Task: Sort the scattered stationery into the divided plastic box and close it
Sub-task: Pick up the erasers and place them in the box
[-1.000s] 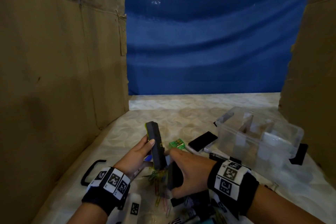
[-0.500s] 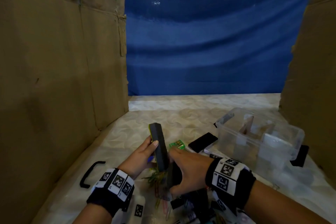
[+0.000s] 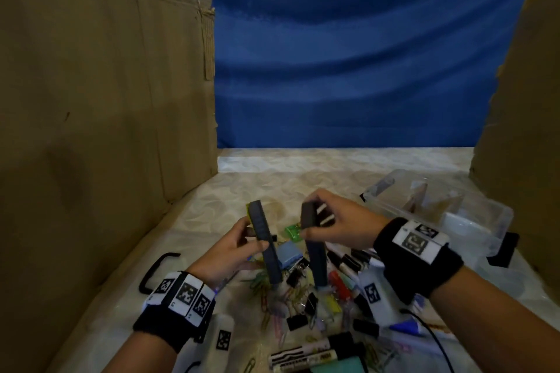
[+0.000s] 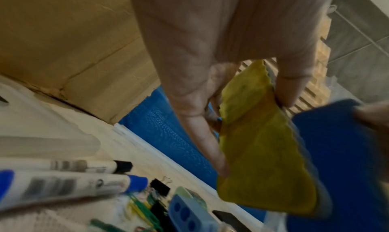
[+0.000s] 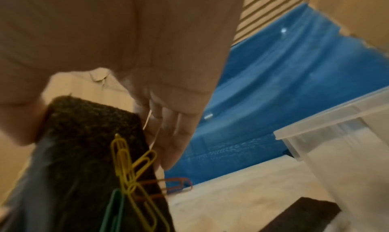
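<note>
My left hand (image 3: 239,244) grips a dark felt board eraser (image 3: 266,245) with a yellow back (image 4: 263,152), thumb on one edge and fingers on the other. To its right, my right hand (image 3: 342,221) holds a second dark eraser (image 3: 315,254) by its top end, a small gap away. In the right wrist view several coloured paper clips (image 5: 130,169) cling to that eraser (image 5: 84,152). Both erasers hang tilted above the stationery pile. The clear divided plastic box (image 3: 472,212) stands open at the right, behind my right wrist.
Markers (image 3: 309,351), black binder clips (image 3: 297,321), loose paper clips (image 3: 263,291) and a pale blue block (image 3: 289,253) lie below my hands. A black handle (image 3: 157,269) lies at the left. Cardboard walls stand on both sides, a blue sheet behind.
My right hand has lifted its eraser up out of the pile and away to the right of the left one. The left hand has stayed about where it was.
</note>
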Available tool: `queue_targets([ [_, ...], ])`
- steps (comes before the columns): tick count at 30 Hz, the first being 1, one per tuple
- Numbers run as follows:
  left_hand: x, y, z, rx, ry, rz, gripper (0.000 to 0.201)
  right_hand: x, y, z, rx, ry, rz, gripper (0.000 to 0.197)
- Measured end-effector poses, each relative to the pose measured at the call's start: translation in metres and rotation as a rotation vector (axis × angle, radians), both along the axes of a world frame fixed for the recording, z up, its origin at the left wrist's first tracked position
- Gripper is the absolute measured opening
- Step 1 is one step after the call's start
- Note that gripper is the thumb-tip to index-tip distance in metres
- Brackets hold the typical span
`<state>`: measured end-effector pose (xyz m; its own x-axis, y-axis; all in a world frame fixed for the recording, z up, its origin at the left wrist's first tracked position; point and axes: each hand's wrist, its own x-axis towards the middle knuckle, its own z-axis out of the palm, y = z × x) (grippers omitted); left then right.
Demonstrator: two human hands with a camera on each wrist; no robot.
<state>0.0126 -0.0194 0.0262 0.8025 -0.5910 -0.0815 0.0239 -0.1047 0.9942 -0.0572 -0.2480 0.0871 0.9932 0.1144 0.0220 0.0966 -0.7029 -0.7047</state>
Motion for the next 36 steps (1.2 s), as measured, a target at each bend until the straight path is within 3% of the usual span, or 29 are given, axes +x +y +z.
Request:
queue_targets([
  [6, -0.013, -0.014, 0.005, 0.022, -0.05, -0.085, 0.056, 0.008, 0.024, 0.003, 0.122, -0.085, 0.001, 0.063],
  [15, -0.004, -0.009, 0.001, -0.07, 0.0, -0.116, 0.095, 0.022, 0.051, -0.02, 0.196, -0.15, -0.025, 0.059],
  [22, -0.004, -0.005, -0.006, -0.098, -0.028, -0.116, 0.079, 0.027, 0.054, -0.033, 0.212, -0.102, -0.067, 0.065],
  [25, -0.004, -0.005, -0.005, -0.115, -0.026, -0.092, 0.085, 0.027, 0.056, -0.035, 0.204, -0.099, -0.069, 0.066],
  [28, -0.004, -0.007, -0.002, -0.188, 0.018, -0.039, 0.088, 0.024, 0.059, -0.034, 0.065, -0.166, -0.065, 0.072],
  [31, -0.002, -0.015, 0.002, -0.29, 0.062, 0.004, 0.075, 0.018, 0.067, -0.035, -0.044, -0.227, 0.002, 0.076],
  [36, 0.001, -0.029, 0.012, -0.452, 0.147, -0.028, 0.064, 0.014, 0.07, -0.04, -0.024, -0.237, 0.006, 0.074],
])
